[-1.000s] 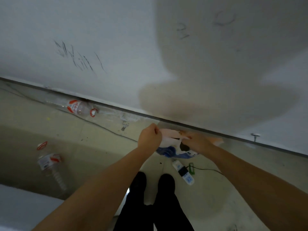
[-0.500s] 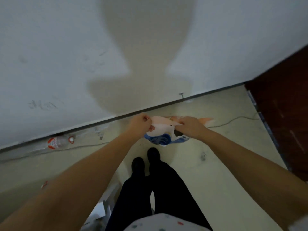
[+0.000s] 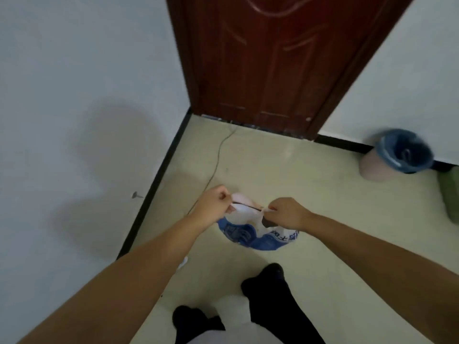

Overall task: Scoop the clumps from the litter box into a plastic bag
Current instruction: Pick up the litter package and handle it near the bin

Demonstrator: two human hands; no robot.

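Your left hand (image 3: 215, 203) and right hand (image 3: 285, 212) each pinch a handle of the plastic bag (image 3: 253, 232), stretching its mouth sideways between them, body hanging below.

The plastic bag (image 3: 250, 232) hangs between the two hands, above the floor (image 3: 285, 175), its upper edges pinched in the fingers (image 3: 224, 196) of the left hand (image 3: 213, 203) and of the right hand (image 3: 285, 212). Beyond the fingers stands a door (image 3: 273, 58), with a wall (image 3: 74, 95) to their left. A cable (image 3: 218, 155) runs on the floor from the door's foot toward the left hand. Far right of the fingers a bin (image 3: 397, 155) stands against the other wall (image 3: 409, 83). Below the fingers, nearer the person, are two feet (image 3: 268, 279) on the floor.
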